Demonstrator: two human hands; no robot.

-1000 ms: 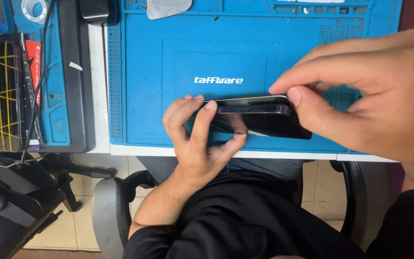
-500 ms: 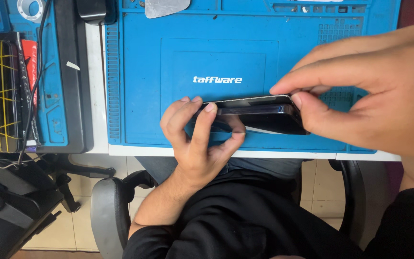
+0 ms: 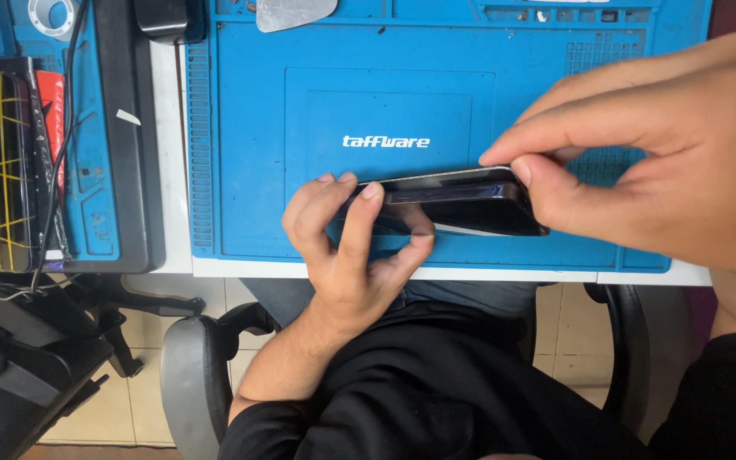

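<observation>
Little has shifted since a second ago: your right hand (image 3: 666, 162) has slid slightly along the dark phone (image 3: 462, 203), and the grip is otherwise unchanged. Nearest you, your left hand (image 3: 351, 247) closes around the phone's left end, fingers (image 3: 359, 221) curled over its top edge and thumb beneath, apparently to brace it. Your right hand pinches the other end between thumb and forefinger, right at the seam, where the screen seems to lift slightly from the body. You hold the phone on edge just above the blue work mat (image 3: 436, 85), near the desk (image 3: 504, 274) front. Farther off, a metal pry tool (image 3: 296, 12) lies at the mat's top edge.
</observation>
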